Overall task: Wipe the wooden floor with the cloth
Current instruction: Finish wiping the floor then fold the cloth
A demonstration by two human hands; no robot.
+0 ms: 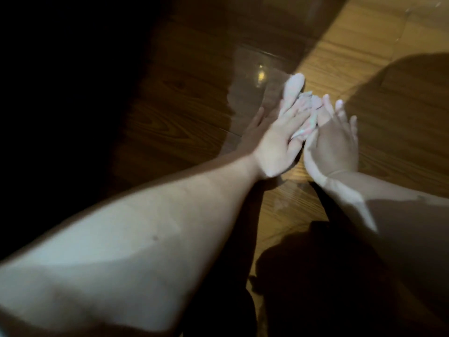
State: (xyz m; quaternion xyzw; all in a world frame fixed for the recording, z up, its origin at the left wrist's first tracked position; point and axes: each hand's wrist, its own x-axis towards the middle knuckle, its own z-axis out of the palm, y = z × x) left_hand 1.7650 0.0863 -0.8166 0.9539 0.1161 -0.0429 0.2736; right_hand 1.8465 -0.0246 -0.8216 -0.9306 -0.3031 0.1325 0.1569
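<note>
Wooden floor (352,40) dim, glossy. Left hand (279,142), right hand (332,144) flat, fingers straight, pressing bunched cloth (295,86). Risk: cloth slides out from under palms; shadowed patches likely missed.

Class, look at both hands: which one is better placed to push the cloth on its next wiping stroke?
Left. The left hand lies flat on the cloth; the right hand rests beside it, seemingly mostly on the wooden floor.
</note>
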